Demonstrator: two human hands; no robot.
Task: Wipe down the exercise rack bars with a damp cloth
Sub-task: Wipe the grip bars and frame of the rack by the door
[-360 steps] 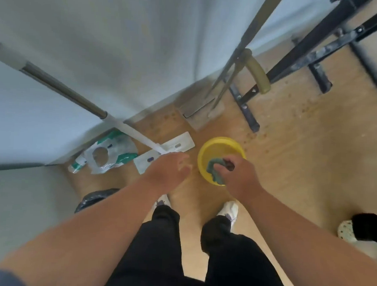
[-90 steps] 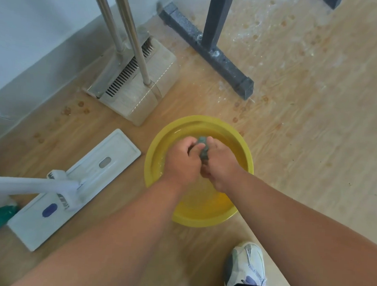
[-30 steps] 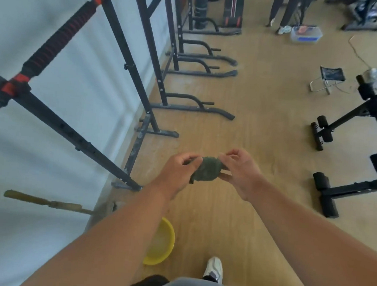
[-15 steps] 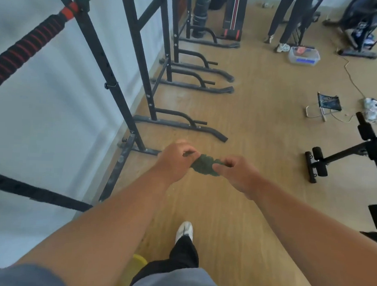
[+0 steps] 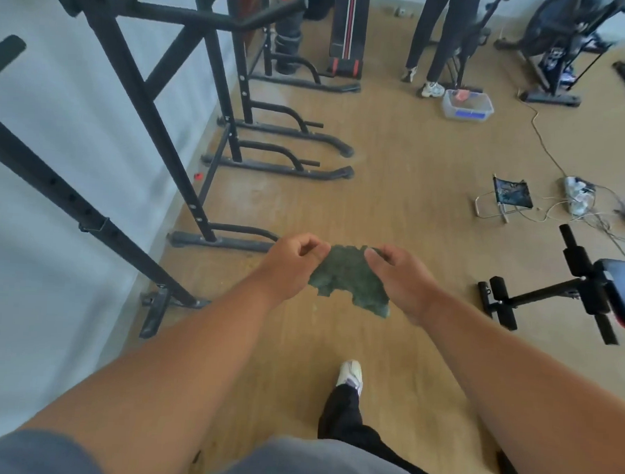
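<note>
Holding a dark green cloth (image 5: 349, 275) spread out between them, both hands are raised in front of the body in the head view, above a wooden floor (image 5: 398, 168). The left hand (image 5: 291, 263) has its fingers curled and pinches the cloth's upper left corner between thumb and fingertips. The right hand (image 5: 397, 274) is curled the same way and pinches the upper right corner. The cloth hangs from these two corners in the air, its lower edge ragged and sagging toward the right, touching nothing but the hands.

To the left, along a pale wall (image 5: 49, 259), stands a black exercise rack (image 5: 143, 112), its slanted bars running from the upper left down to flat feet on the floor. The cloth is well apart from the bars, out to their right. More black frames of the same kind (image 5: 272, 140) stand farther along the wall.

Below the hands, a leg in dark trousers ends in a white shoe (image 5: 351, 374) on the floor. At the right edge is a black bench with padded rollers (image 5: 554, 293). Farther back lie a small folding stool (image 5: 510, 194), tangled cables (image 5: 577, 200) and a clear plastic box (image 5: 466, 105), near another person's legs (image 5: 433, 36).
</note>
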